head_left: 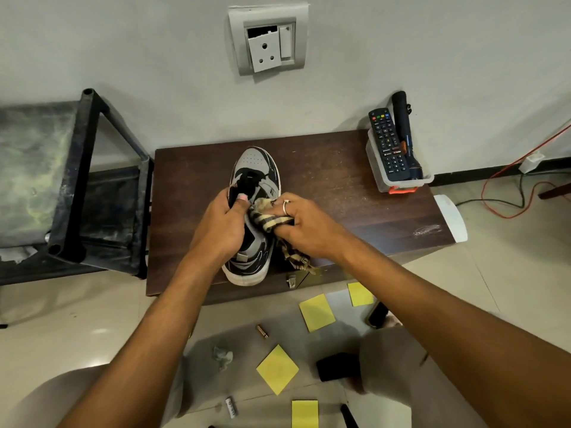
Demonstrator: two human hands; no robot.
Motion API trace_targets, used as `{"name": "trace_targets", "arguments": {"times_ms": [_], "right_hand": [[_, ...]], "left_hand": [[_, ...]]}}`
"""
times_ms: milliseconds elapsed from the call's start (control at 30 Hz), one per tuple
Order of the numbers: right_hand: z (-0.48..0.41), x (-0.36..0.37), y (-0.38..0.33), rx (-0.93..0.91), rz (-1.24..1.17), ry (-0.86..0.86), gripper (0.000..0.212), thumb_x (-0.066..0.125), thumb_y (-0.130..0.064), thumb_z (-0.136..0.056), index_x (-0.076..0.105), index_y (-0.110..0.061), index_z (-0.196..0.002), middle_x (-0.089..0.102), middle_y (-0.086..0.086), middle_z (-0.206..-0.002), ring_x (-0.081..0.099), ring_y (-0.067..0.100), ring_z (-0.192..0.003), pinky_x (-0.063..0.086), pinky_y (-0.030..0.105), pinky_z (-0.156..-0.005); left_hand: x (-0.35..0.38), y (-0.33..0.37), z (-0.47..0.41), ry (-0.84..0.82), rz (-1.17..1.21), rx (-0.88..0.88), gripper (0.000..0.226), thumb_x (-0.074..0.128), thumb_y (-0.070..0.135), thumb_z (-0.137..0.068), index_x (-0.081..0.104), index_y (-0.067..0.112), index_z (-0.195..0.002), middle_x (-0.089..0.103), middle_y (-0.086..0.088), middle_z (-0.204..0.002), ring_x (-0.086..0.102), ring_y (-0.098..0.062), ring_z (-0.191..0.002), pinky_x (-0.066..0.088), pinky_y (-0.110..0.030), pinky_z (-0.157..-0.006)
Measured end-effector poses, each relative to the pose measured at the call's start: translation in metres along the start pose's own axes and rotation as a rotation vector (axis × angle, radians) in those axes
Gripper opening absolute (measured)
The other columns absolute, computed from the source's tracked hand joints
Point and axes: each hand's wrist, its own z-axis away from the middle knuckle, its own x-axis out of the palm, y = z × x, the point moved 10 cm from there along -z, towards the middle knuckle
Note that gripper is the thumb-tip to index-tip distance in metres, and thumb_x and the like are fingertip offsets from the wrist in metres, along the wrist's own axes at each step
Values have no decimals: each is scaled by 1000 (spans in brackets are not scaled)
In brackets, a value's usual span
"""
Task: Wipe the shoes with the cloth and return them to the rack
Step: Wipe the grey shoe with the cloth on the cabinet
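A grey, black and white sneaker stands upright on a low dark wooden table, toe pointing toward the wall. My left hand grips the shoe around its collar and tongue, thumb on top. My right hand holds a bunched yellow-and-black striped cloth against the shoe's right side, a ring on one finger. The cloth's loose end hangs down to the table by the heel. A black shoe rack stands to the left of the table, its dusty shelves showing no shoes.
A clear tray with a remote and a torch sits at the table's back right corner. Yellow sticky notes, batteries, a crumpled scrap and a small black object lie on the floor near my knees. Cables run along the floor at right.
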Motion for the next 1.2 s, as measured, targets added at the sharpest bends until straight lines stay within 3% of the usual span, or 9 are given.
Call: {"name": "trace_targets", "arguments": {"times_ms": [167,300,467,633,767,867,933,1033,1200], "right_hand": [[-23,-6,9,-63,238,186,39,63,-9,-95,66,-18,-133,50,-3,-114,56,13,-97,52,31,-88],[-31,-5,11,-34,367,262,37,61,-12,-98,64,-15,-134,47,3,-114,52,16,-91,51,33,-80],[-29,-9,15,126,164,221,33,59,-11,-97,69,-17,-129,51,-1,-112,56,17,-102,50,32,-92],[11,11,-2,144,-60,37,25,61,-6,-94,75,-16,-113,60,-1,-109,58,1,-89,43,11,-77],[22,3,-2,181,-173,-72,19,64,-10,-95,77,-24,-95,64,-5,-102,63,3,-84,50,20,-77],[15,-22,14,229,-113,137,15,61,-13,-97,73,-18,-104,62,-3,-109,63,10,-88,53,23,-76],[11,-19,18,256,-72,247,25,59,-9,-97,71,-14,-119,56,-3,-113,58,8,-90,48,19,-78],[10,6,14,253,-116,240,36,57,-5,-95,69,-13,-127,54,-1,-119,57,11,-105,47,21,-93],[32,21,8,249,-246,193,23,63,-12,-96,77,-17,-113,62,-5,-113,63,4,-101,47,11,-85]], "left_hand": [[1,1,-1,-25,11,13,30,40,51,-105,60,38,-123,69,10,-114,64,-14,-110,50,-51,-101],[1,0,0,-46,13,7,28,40,54,-103,61,40,-116,71,11,-109,67,-14,-105,52,-51,-99],[-2,4,5,5,33,15,27,41,48,-105,63,36,-115,71,8,-108,67,-16,-104,52,-50,-99],[-9,12,14,155,61,7,33,44,32,-107,58,34,-136,65,12,-124,59,-12,-114,45,-33,-93],[-9,14,15,144,55,21,33,42,34,-108,58,32,-137,64,12,-122,58,-11,-113,42,-31,-90],[-8,12,12,125,43,16,30,42,37,-108,59,32,-133,65,10,-119,60,-14,-112,45,-35,-89],[-8,10,11,132,33,15,31,42,38,-108,59,31,-132,66,7,-121,61,-17,-113,48,-37,-91],[-11,10,12,177,55,18,33,43,35,-107,58,31,-136,66,6,-125,60,-17,-116,48,-38,-96],[-12,9,12,205,67,14,36,44,34,-107,56,29,-141,64,6,-131,58,-15,-120,44,-33,-97]]}}
